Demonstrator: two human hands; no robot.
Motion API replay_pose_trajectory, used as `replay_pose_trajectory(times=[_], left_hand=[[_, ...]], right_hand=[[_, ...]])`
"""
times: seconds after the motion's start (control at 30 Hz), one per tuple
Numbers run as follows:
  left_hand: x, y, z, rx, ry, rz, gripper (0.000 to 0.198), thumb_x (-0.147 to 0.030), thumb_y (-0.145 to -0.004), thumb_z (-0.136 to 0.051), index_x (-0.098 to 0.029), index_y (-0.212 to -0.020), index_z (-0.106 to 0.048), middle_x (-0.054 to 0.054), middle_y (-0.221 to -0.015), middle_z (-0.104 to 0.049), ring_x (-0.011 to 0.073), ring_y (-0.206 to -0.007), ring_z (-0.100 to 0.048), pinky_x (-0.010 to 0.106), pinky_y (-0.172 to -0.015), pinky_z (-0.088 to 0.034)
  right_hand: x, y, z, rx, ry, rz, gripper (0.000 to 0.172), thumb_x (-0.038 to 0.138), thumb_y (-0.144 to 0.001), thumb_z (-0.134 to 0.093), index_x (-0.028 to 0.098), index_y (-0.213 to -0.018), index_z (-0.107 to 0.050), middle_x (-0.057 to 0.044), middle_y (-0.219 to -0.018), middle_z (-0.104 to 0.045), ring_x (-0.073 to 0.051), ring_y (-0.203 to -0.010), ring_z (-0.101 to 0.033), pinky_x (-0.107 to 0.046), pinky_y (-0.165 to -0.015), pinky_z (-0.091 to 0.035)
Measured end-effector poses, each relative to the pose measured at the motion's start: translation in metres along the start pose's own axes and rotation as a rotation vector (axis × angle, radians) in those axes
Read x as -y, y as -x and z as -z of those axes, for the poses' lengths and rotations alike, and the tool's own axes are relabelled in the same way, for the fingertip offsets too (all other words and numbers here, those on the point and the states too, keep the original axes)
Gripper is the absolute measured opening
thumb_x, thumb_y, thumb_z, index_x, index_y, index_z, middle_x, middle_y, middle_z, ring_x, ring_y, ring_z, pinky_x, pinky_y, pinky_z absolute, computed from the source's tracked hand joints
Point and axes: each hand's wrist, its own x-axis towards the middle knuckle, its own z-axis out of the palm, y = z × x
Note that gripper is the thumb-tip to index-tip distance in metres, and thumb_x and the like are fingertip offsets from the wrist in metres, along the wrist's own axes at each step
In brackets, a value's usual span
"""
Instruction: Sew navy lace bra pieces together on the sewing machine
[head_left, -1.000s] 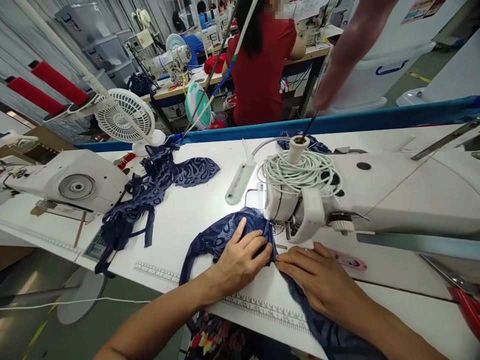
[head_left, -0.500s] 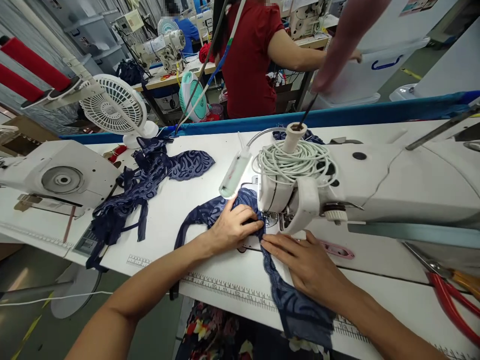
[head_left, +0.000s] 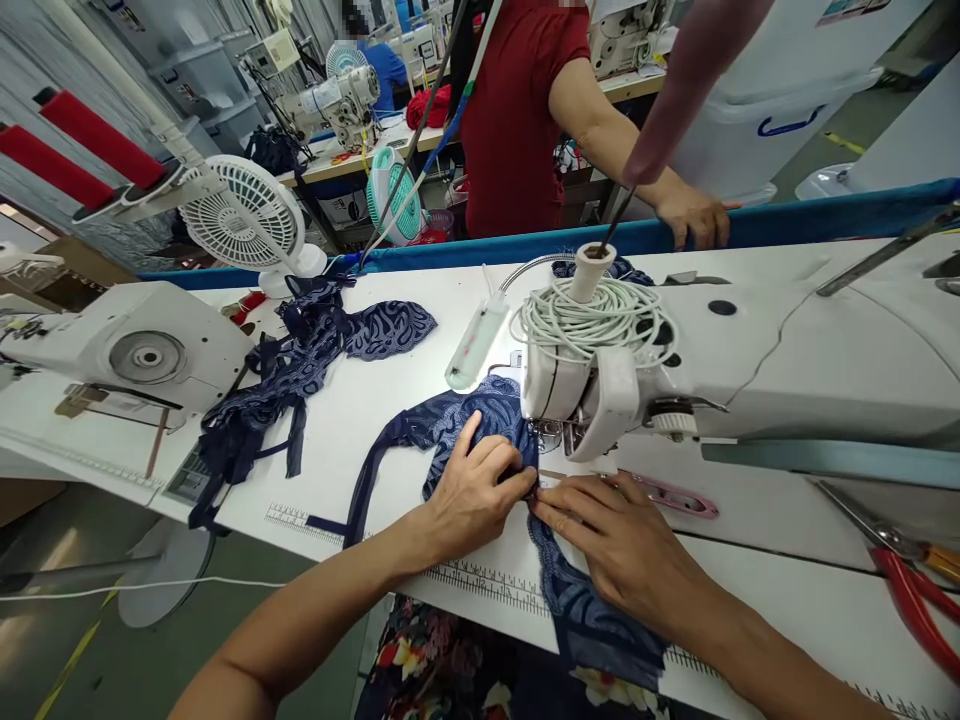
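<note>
Navy lace, a garment piece (head_left: 487, 400), lies in the middle of the frame, its right edge up against the foot of the white sewing machine (head_left: 551, 385), whose head blocks my view beyond. One strap trails lower left; another lace length runs down past the table edge.

The left hand (head_left: 480, 490) presses on the piece, one finger stretched up, the others curled, tips bunched at the edge; I can't tell whether they pinch. The right hand (head_left: 611, 520) lies with fingers nearly straight and close together, tips at the same edge; its thumb's grip is unclear.

Just above the lace, a tube lamp (head_left: 477, 345) crowds the machine's left side, and coiled pale cord (head_left: 592, 325) sits on top. Right of centre, a pink tool (head_left: 679, 497) lies beside the right hand; red-handled scissors (head_left: 911, 590) rest at the right edge.

On the left, a heap of navy lace (head_left: 304, 355) lies against a second machine (head_left: 150, 340), below a white fan (head_left: 244, 215) and red thread cones (head_left: 105, 140). At top centre, a person in red (head_left: 510, 130) rests a hand on the blue-covered edge (head_left: 465, 255).
</note>
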Motion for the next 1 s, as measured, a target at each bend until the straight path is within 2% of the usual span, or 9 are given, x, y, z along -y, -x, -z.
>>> replay_pose_trajectory(times=[0.1,0.23,0.4,0.5,0.67,0.73,0.83,0.93,1.0], left_hand=[[-0.002,0.003,0.000,0.014,0.054,0.000,0.030,-0.007,-0.089,-0.047,-0.017,-0.113,-0.063,0.006,-0.096,-0.064,0.0195,-0.105,-0.059,0.062,-0.118,-0.020],[0.005,0.002,-0.005,0.024,0.030,0.002,0.033,-0.006,-0.090,-0.044,-0.017,-0.116,-0.062,0.005,-0.096,-0.065,0.0184,-0.102,-0.061,0.064,-0.118,-0.019],[0.024,-0.011,-0.013,0.008,0.026,-0.052,0.032,-0.005,-0.087,-0.046,-0.019,-0.111,-0.064,0.006,-0.098,-0.065,0.0187,-0.099,-0.062,0.066,-0.116,-0.021],[0.025,-0.015,-0.013,-0.012,0.009,-0.070,0.031,-0.005,-0.087,-0.047,-0.017,-0.110,-0.063,0.007,-0.097,-0.066,0.0196,-0.100,-0.062,0.066,-0.115,-0.021],[0.015,-0.002,0.001,-0.073,-0.017,0.115,0.037,-0.002,-0.087,-0.043,-0.017,-0.113,-0.063,0.010,-0.109,-0.066,0.0241,-0.119,-0.057,0.064,-0.116,-0.022],[0.014,0.003,0.006,-0.096,0.018,0.135,0.035,-0.002,-0.088,-0.043,-0.019,-0.110,-0.064,0.007,-0.107,-0.067,0.0233,-0.120,-0.056,0.065,-0.117,-0.018],[0.014,0.004,0.008,-0.093,0.021,0.015,0.028,-0.004,-0.091,-0.043,-0.019,-0.101,-0.064,0.001,-0.086,-0.067,0.0163,-0.100,-0.064,0.063,-0.119,-0.015],[0.011,0.001,0.006,-0.063,-0.063,-0.071,0.026,-0.007,-0.094,-0.041,-0.018,-0.096,-0.064,-0.002,-0.071,-0.060,0.0112,-0.071,-0.058,0.057,-0.118,-0.026],[0.008,-0.002,0.004,-0.057,-0.116,-0.092,0.025,-0.009,-0.095,-0.041,-0.018,-0.097,-0.064,-0.003,-0.068,-0.056,0.0110,-0.065,-0.052,0.054,-0.116,-0.032]], right_hand=[[0.000,-0.001,0.001,-0.020,-0.005,-0.010,0.047,-0.003,-0.078,-0.043,0.021,-0.112,-0.065,-0.003,-0.103,-0.071,-0.018,-0.098,-0.059,-0.037,-0.090,-0.034],[-0.004,-0.002,0.000,-0.035,0.017,-0.022,0.051,-0.003,-0.075,-0.043,0.022,-0.114,-0.065,-0.003,-0.107,-0.071,-0.017,-0.094,-0.060,-0.037,-0.088,-0.035],[-0.010,-0.002,-0.001,0.023,0.093,-0.028,0.059,-0.006,-0.072,-0.041,0.019,-0.121,-0.063,-0.004,-0.122,-0.068,-0.018,-0.093,-0.061,-0.039,-0.089,-0.034],[-0.010,-0.001,-0.001,0.035,0.102,-0.034,0.062,-0.006,-0.072,-0.040,0.018,-0.125,-0.060,-0.005,-0.125,-0.066,-0.019,-0.094,-0.060,-0.040,-0.089,-0.034],[-0.002,0.000,0.000,0.020,0.049,-0.007,0.056,-0.003,-0.074,-0.045,0.022,-0.122,-0.062,-0.003,-0.118,-0.069,-0.020,-0.106,-0.057,-0.040,-0.094,-0.033],[0.001,-0.001,0.001,0.022,0.036,-0.010,0.054,-0.004,-0.074,-0.045,0.022,-0.118,-0.063,-0.003,-0.114,-0.070,-0.019,-0.105,-0.058,-0.040,-0.095,-0.034],[0.002,-0.002,0.001,0.011,0.033,-0.001,0.053,-0.005,-0.074,-0.044,0.021,-0.115,-0.065,-0.003,-0.111,-0.070,-0.019,-0.103,-0.058,-0.039,-0.093,-0.035],[0.002,-0.002,0.000,0.007,0.027,-0.011,0.051,-0.005,-0.076,-0.043,0.020,-0.115,-0.064,-0.003,-0.110,-0.069,-0.019,-0.104,-0.058,-0.040,-0.094,-0.034],[0.003,-0.001,0.000,0.005,0.010,-0.020,0.049,-0.004,-0.078,-0.043,0.019,-0.115,-0.064,-0.004,-0.110,-0.069,-0.020,-0.104,-0.057,-0.039,-0.095,-0.034]])
